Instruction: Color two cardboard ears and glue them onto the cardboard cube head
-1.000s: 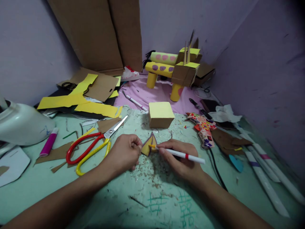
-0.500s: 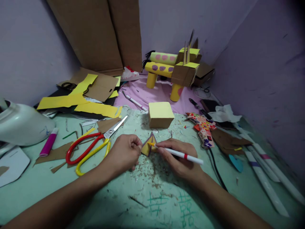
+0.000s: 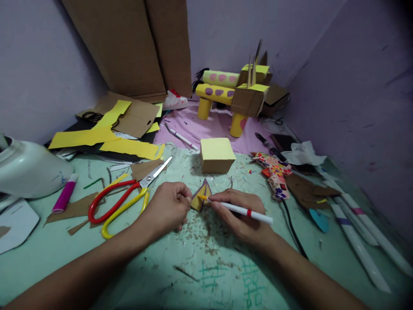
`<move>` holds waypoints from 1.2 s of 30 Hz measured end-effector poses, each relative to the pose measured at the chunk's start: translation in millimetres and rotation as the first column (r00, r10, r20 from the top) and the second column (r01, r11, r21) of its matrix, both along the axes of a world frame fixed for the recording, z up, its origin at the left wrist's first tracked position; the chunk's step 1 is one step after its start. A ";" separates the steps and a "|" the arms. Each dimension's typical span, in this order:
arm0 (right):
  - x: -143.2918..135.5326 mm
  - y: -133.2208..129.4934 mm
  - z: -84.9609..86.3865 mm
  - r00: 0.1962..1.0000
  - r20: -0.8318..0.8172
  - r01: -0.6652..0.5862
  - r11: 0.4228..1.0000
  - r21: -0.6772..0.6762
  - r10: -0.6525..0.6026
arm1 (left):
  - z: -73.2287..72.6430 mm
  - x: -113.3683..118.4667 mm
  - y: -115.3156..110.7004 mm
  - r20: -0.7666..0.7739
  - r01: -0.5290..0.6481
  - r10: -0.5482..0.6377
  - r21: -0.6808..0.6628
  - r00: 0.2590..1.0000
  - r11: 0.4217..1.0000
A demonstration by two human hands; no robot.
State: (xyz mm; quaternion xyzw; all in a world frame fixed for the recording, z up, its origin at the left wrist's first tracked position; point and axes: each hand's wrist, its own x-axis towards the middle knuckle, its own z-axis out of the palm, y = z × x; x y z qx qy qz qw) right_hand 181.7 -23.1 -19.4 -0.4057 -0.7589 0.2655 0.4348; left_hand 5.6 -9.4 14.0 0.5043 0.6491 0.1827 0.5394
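Observation:
Between my hands is a small pointed cardboard piece (image 3: 201, 198), coloured yellow with a purple outline. My left hand (image 3: 171, 203) is closed, pinching its left edge between thumb and fingers. In my right hand (image 3: 240, 212) is a white marker (image 3: 238, 208) with a red band, its orange tip touching the face of the piece. Just beyond stands a small cardboard box (image 3: 217, 156) with a pale yellow top. Scissors (image 3: 129, 196) with red and yellow handles lie left of my left hand, blades pointing away.
Two yellow cardboard animal figures (image 3: 222, 92) stand at the back on a pink cloth. Yellow paper strips (image 3: 87, 137) and cardboard lie back left. A white container (image 3: 32, 165) and a purple tube (image 3: 65, 194) stand left. Right are a flower-patterned, corded tool (image 3: 274, 172) and white markers (image 3: 359, 245).
The marker tip has shifted slightly downward on the cardboard piece, and my right hand has moved a little with it. My left hand keeps its pinch.

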 end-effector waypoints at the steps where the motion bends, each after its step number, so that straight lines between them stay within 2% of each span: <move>1: 0.1 0.4 -0.5 0.999 -0.002 0.034 0.999 -0.001 -0.034 | 0.0 0.1 0.1 -0.001 -0.003 0.003 0.000 1.000 1.000; 4: 0.3 0.8 -1.3 0.990 -0.010 0.142 0.990 -0.015 -0.143 | 0.0 0.5 0.1 0.006 -0.018 0.018 0.006 1.000 1.000; 7: 0.1 0.8 -0.8 0.982 -0.014 0.188 0.982 -0.030 -0.188 | -1.0 0.3 -0.6 0.011 -0.024 0.024 0.015 1.000 1.000; 17: 0.7 2.0 -0.8 0.982 -0.006 0.188 0.982 -0.035 -0.188 | -2.9 -1.3 -1.9 0.038 -0.043 0.042 0.016 0.998 0.999; 25: 0.3 -1.0 4.6 0.998 0.012 0.062 0.997 -0.041 -0.061 | -3.9 -0.7 -2.0 0.039 -0.045 0.045 0.009 0.998 0.999; 31: -0.1 0.2 1.9 0.985 -0.005 0.171 0.982 -0.079 -0.172 | -2.4 -0.3 -1.4 0.028 -0.034 0.034 0.013 0.999 0.999; 36: 0.6 -0.2 1.6 0.981 0.008 0.194 0.976 -0.102 -0.195 | -1.8 0.1 0.0 0.021 -0.037 0.037 0.003 0.999 0.999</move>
